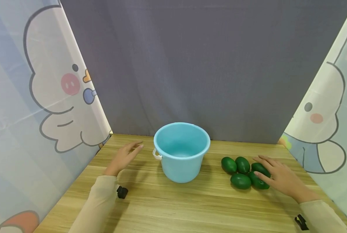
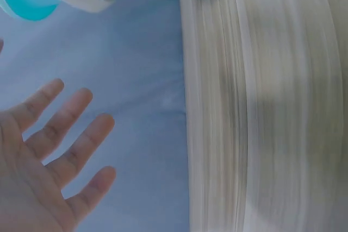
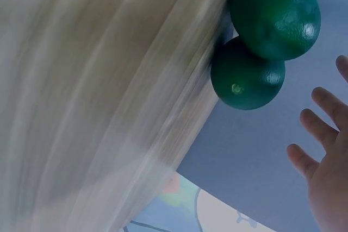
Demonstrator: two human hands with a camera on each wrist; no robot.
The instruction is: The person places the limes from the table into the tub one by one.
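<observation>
A light blue bucket [image 1: 180, 168] with a white handle [image 1: 157, 154] stands upright on the wooden table, its inside bare. My left hand [image 1: 124, 158] hovers to its left, fingers spread and holding nothing; the left wrist view shows the spread fingers [image 2: 76, 150] below the bucket's rim. To the right of the bucket lie several glossy dark green fruits [image 1: 241, 181], looking like avocados or limes, grouped together. Over the rightmost of them my right hand [image 1: 281, 176] reaches with extended fingers, gripping none. In the right wrist view two green fruits [image 3: 274, 17] appear close beside that hand.
The wooden table [image 1: 173, 210] ends at a dark grey cloth [image 1: 173, 64] behind the bucket. Curtains with cartoon figures [image 1: 54, 77] hang on the left and right sides. A black wrist strap piece [image 1: 122, 192] shows at the left sleeve.
</observation>
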